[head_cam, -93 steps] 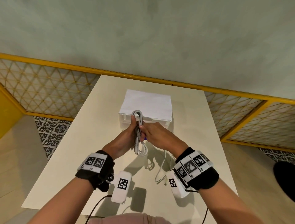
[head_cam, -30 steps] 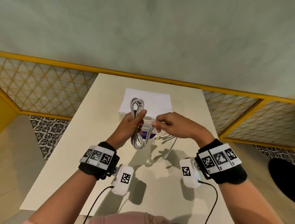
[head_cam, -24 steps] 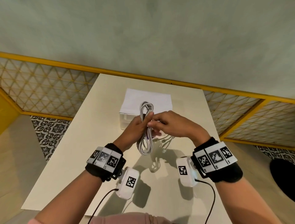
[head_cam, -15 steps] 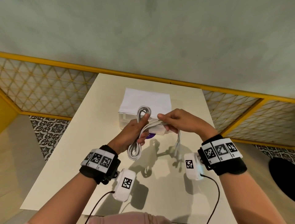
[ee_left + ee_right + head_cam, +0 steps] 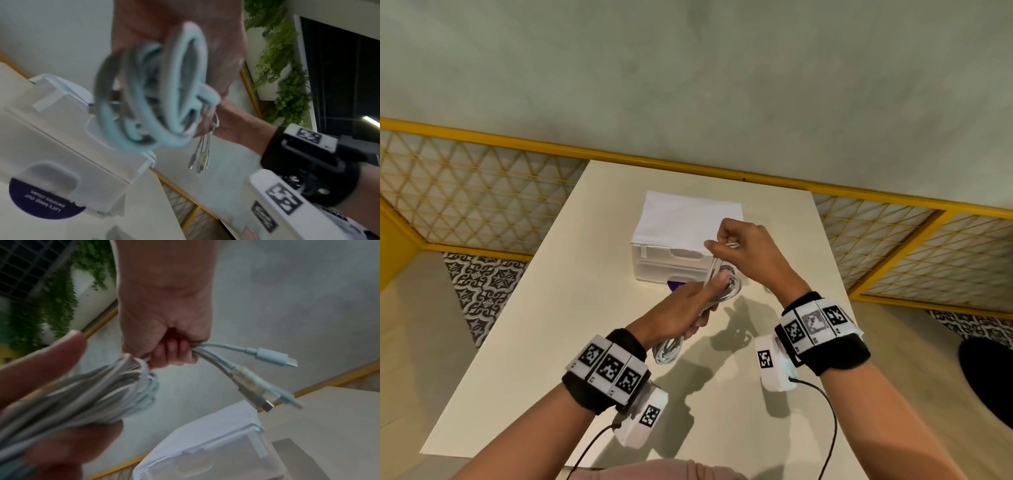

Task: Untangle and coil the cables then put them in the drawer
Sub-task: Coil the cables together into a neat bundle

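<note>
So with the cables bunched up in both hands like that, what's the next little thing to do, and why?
Probably wrap the loose ends once more round the bundle. The left hand grips the coiled cables, while the right hand pinches the connector ends, which stick out free. The drawer box looks shut.

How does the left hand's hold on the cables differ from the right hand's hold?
The left hand grips the coiled bundle around its middle; the right hand pinches only the loose ends near the plugs. The left hand sits lower and nearer the person; the right hand is raised above the white drawer box. Both hold the same cables above the table.
</note>
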A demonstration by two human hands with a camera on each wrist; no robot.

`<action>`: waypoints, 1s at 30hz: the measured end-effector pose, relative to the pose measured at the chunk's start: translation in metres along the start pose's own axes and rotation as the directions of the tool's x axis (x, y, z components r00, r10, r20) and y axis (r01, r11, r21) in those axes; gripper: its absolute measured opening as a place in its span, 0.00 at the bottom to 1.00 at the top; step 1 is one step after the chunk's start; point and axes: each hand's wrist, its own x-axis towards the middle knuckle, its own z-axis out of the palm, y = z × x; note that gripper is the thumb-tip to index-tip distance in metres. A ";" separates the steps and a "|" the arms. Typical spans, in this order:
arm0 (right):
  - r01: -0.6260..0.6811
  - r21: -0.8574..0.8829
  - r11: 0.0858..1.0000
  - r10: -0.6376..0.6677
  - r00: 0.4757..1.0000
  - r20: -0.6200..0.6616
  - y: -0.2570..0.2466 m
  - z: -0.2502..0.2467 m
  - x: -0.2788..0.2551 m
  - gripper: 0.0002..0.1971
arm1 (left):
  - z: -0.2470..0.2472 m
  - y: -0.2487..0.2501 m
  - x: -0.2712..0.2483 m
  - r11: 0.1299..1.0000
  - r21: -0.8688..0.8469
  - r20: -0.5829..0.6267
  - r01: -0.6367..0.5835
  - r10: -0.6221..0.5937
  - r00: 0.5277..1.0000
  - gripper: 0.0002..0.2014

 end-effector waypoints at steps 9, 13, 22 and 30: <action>-0.132 0.217 0.967 0.144 0.989 -0.037 0.027 0.007 -0.015 0.24 | -0.015 0.003 -0.001 0.987 -0.052 -0.204 -0.151 0.137 0.969 0.24; -0.102 0.315 0.944 0.094 0.995 0.039 0.026 0.020 -0.027 0.19 | -0.016 0.005 0.002 0.969 -0.106 -0.282 -0.224 0.186 0.941 0.25; -0.118 0.374 0.920 0.136 0.990 -0.023 -0.001 0.026 -0.030 0.16 | -0.016 0.003 0.005 0.952 -0.187 -0.235 -0.242 0.196 0.952 0.24; -0.210 0.714 0.668 0.211 0.973 0.088 -0.006 0.034 -0.035 0.10 | -0.019 -0.005 0.004 0.922 -0.337 -0.102 -0.192 0.167 0.981 0.25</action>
